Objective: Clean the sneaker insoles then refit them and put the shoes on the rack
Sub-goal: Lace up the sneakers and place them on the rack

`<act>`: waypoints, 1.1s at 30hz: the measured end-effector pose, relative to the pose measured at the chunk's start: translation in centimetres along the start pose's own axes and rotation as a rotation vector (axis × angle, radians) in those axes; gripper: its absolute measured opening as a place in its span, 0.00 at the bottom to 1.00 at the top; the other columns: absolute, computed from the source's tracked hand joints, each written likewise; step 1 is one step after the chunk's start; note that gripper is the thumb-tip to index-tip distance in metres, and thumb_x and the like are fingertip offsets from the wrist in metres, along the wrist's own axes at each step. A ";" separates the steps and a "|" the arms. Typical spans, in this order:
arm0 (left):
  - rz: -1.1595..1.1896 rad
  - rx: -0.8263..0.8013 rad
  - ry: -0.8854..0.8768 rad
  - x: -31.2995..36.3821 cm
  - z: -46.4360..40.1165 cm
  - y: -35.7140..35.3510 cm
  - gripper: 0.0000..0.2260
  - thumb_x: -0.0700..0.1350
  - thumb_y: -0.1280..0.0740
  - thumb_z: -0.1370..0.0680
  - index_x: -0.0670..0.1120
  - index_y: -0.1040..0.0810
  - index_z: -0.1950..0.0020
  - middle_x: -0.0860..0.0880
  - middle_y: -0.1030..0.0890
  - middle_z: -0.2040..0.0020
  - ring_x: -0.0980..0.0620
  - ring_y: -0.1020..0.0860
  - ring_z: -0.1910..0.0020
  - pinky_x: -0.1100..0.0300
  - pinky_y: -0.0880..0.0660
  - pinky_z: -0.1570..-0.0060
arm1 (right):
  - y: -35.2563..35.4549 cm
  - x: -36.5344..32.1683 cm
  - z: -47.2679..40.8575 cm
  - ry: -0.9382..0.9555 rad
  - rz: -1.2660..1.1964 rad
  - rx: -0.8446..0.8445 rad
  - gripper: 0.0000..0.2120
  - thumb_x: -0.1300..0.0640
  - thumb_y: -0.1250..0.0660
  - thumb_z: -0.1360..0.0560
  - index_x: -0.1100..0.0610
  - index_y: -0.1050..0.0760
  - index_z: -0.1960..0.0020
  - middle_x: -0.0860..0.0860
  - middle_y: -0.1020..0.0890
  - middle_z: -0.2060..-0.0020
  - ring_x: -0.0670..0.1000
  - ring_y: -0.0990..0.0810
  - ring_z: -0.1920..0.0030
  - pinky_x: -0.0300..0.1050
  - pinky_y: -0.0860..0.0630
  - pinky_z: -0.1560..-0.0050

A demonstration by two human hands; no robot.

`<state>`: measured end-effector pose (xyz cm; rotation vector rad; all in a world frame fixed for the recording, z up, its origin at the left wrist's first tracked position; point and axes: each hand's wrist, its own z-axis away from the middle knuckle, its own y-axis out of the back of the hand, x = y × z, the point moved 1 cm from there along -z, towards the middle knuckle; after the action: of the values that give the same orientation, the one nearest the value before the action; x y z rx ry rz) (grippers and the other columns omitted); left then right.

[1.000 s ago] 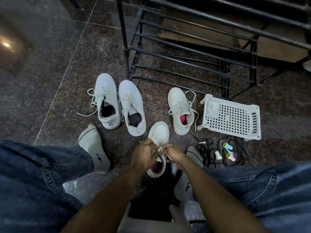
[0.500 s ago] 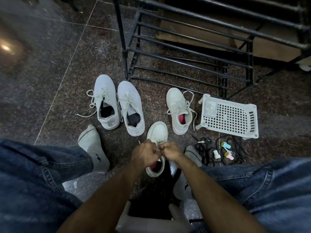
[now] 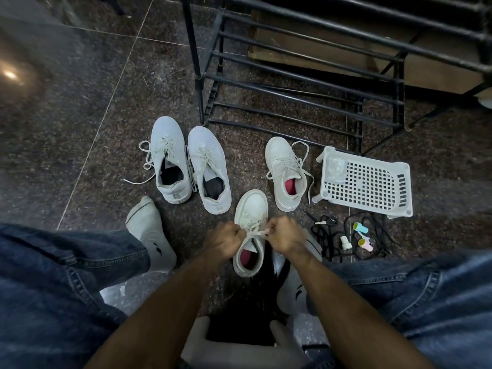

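Pulling a white lace (image 3: pixel 257 233) taut between them, the left hand (image 3: pixel 225 242) and right hand (image 3: pixel 286 237) each clench an end over the near white leather sneaker with a red insole (image 3: pixel 251 230), standing on the dark speckled stone floor (image 3: pixel 80 129). Its matching white sneaker (image 3: pixel 286 173) stands just beyond to the right, a grey knit pair (image 3: pixel 189 163) far left, the black metal rack (image 3: pixel 306 75) beyond.
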<state>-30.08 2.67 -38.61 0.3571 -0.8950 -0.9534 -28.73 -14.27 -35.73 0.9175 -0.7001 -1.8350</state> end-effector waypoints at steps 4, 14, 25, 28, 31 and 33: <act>-0.133 -0.022 0.044 -1.4 -0.1 -0.3 0.14 0.52 0.44 0.20 0.46 0.22 0.53 0.46 0.23 0.43 0.45 0.26 0.42 0.49 0.31 0.44 | -0.7 1.0 0.4 -0.039 0.208 -0.011 0.13 0.60 0.36 0.28 0.50 0.21 0.46 0.51 0.17 0.48 0.55 0.19 0.46 0.47 0.23 0.45; 0.493 -0.105 0.020 -3.4 -0.9 -1.9 0.07 0.40 0.29 0.25 0.49 0.26 0.58 0.49 0.22 0.57 0.48 0.23 0.52 0.51 0.27 0.48 | -0.9 2.3 -0.4 -0.097 -0.150 -0.308 0.04 0.54 0.28 0.32 0.52 0.19 0.57 0.49 0.17 0.64 0.50 0.19 0.61 0.44 0.22 0.56; 0.026 0.016 0.147 0.7 -1.2 -2.6 0.17 0.53 0.37 0.23 0.45 0.26 0.40 0.38 0.20 0.43 0.36 0.22 0.43 0.49 0.25 0.47 | -1.6 0.7 -0.8 0.003 -0.231 -0.183 0.15 0.49 0.30 0.28 0.48 0.21 0.42 0.49 0.15 0.51 0.52 0.18 0.49 0.47 0.22 0.48; 0.094 0.130 0.157 2.6 -2.5 -0.7 0.15 0.50 0.39 0.21 0.43 0.26 0.38 0.37 0.21 0.42 0.35 0.23 0.43 0.48 0.26 0.46 | 0.8 -0.2 -1.9 0.052 -0.121 0.161 0.14 0.51 0.37 0.23 0.50 0.23 0.38 0.52 0.20 0.44 0.56 0.20 0.46 0.47 0.23 0.47; 0.161 0.227 0.151 4.1 -4.2 1.1 0.13 0.45 0.40 0.20 0.39 0.26 0.40 0.36 0.21 0.43 0.36 0.23 0.43 0.46 0.26 0.46 | 2.4 -0.8 -3.7 0.110 0.035 0.363 0.20 0.54 0.38 0.23 0.57 0.29 0.32 0.54 0.28 0.34 0.56 0.27 0.35 0.53 0.27 0.38; 0.233 0.254 0.175 4.5 -5.3 2.0 0.13 0.43 0.39 0.21 0.39 0.26 0.39 0.36 0.21 0.43 0.36 0.24 0.42 0.46 0.27 0.45 | 2.7 -0.3 -5.1 0.059 0.138 0.234 0.24 0.55 0.37 0.24 0.58 0.34 0.29 0.56 0.30 0.32 0.58 0.33 0.30 0.56 0.32 0.33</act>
<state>-23.56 -0.56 -38.35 0.5322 -0.8772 -0.5856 -23.12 -15.45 -36.34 1.0429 -0.9314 -1.6216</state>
